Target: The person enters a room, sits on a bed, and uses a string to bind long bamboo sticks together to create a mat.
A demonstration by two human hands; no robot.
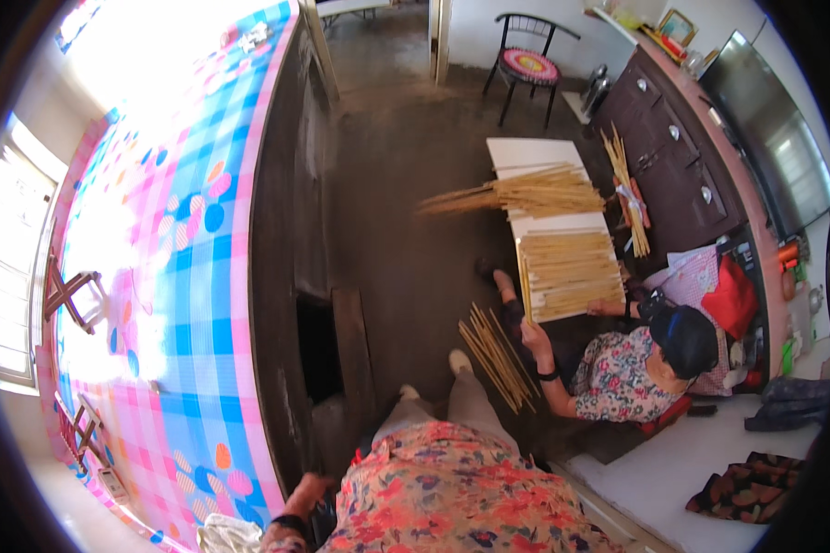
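The wearer's left hand (311, 488) hangs low beside the dark side panel (289, 194) of a raised platform, its fingers seeming loosely bent; whether it holds or touches anything cannot be told, since the fingers are small and shaded. The right hand is outside the view. Nearest the left hand, a crumpled white cloth (231, 535) lies on the platform's checked cover (217, 267). Ahead and to the right, thin straw-coloured sticks lie on a low white table (528, 155): a near pile (574, 272) in fairly even, parallel rows, and a far pile (549, 191) more ragged, its ends jutting past the table's left edge. A seated co-worker in a flowered top grips a few sticks at the near pile's left side with one hand (537, 343), and rests the other hand (605, 307) at its near edge. More sticks (496, 358) lie loosely fanned on the floor (392, 194), just right of the wearer's shoes (459, 362); a bundle (627, 198) with a white tie stands out near the brown cabinet (664, 138). A broad strip of floor runs between the side panel and the table, reaching back to the doorway.
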